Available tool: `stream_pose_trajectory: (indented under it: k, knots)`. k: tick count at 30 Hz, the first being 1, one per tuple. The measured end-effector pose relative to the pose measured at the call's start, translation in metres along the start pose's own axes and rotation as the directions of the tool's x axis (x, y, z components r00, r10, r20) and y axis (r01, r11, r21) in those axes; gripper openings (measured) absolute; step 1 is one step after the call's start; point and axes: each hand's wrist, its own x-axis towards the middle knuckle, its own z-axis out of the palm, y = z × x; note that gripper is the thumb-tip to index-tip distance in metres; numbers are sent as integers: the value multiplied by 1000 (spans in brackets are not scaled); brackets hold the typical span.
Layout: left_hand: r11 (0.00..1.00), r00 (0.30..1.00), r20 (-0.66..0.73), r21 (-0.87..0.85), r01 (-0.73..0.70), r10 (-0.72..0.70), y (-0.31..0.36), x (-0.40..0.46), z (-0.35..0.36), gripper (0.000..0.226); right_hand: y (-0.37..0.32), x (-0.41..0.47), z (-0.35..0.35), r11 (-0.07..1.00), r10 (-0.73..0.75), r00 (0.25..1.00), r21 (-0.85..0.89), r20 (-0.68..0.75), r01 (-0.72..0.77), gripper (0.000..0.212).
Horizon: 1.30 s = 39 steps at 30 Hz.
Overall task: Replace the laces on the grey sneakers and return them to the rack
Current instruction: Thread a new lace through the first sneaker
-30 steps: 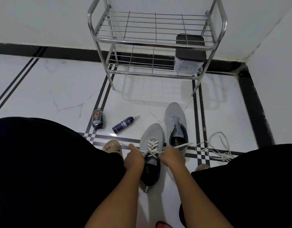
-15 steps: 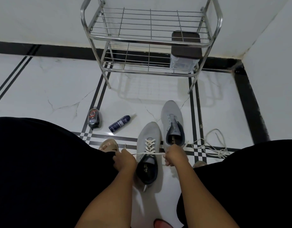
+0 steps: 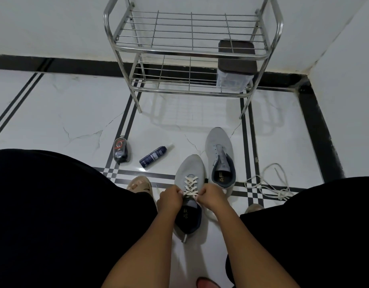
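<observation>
Two grey sneakers stand on the tiled floor between my knees. The near sneaker carries a cream lace crossed through its eyelets. My left hand pinches one lace end at the shoe's left side. On the right side my right hand pinches the other end, close against the tongue. The far sneaker has no lace and stands just right of the first. A loose white lace lies tangled on the floor further right. The steel shoe rack stands against the wall ahead.
A clear box with a dark lid sits on the rack's lower shelf at the right. A shoe-polish sponge and a dark blue spray bottle lie on the floor to the left. My sandalled foot is beside my left hand.
Both hands have come inward from a wide pull, so the lace ends are now held close against the near sneaker's top eyelets. The camera view shifted slightly.
</observation>
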Motion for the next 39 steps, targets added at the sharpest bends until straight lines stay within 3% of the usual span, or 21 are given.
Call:
stream_pose_trajectory:
  k: [3,7,10,16,18,21,24,28,31,33,35,37,39]
  knots:
    - [994,998,35,-98,47,-44,1,3,1,22,2,0,3,999,28,999,-17,33,-27,40]
    - [989,997,53,-134,60,-53,2,5,-3,17,-1,0,-2,998,36,997,-62,72,-32,24]
    - [988,997,53,-141,69,-63,3,4,-4,16,2,-1,4,990,16,993,-141,119,0,34]
    - [983,995,54,-159,91,-84,2,4,-2,21,-1,0,0,981,54,997,-192,64,-40,28]
    - [983,994,56,-156,98,-90,2,4,-2,19,-8,1,-7,989,69,997,-137,42,-62,11]
    - [985,994,47,-136,107,-102,2,3,-3,17,-9,7,-10,992,122,992,24,35,-123,33]
    - [987,989,8,-54,151,-151,2,2,-7,16,0,5,-12,981,172,985,86,10,-172,11]
    - [970,971,9,30,240,-241,3,-3,-9,26,10,-1,-11,946,286,958,154,8,-284,6]
    - [970,970,47,-31,241,-239,2,-4,-7,33,6,2,-10,929,222,975,303,9,-214,22]
    - [949,968,99,-196,245,-230,8,-2,-9,35,1,3,-8,818,202,979,545,28,-184,31]
    - [866,957,124,-408,289,-261,14,2,-10,28,-7,1,-4,489,214,971,848,110,-204,31]
    - [636,933,206,-687,352,-294,19,-7,-12,24,-16,-2,0,207,173,970,956,172,-207,31]
    - [394,923,302,-838,376,-238,20,-18,-14,27,-23,-2,5,102,188,960,968,206,-228,34]
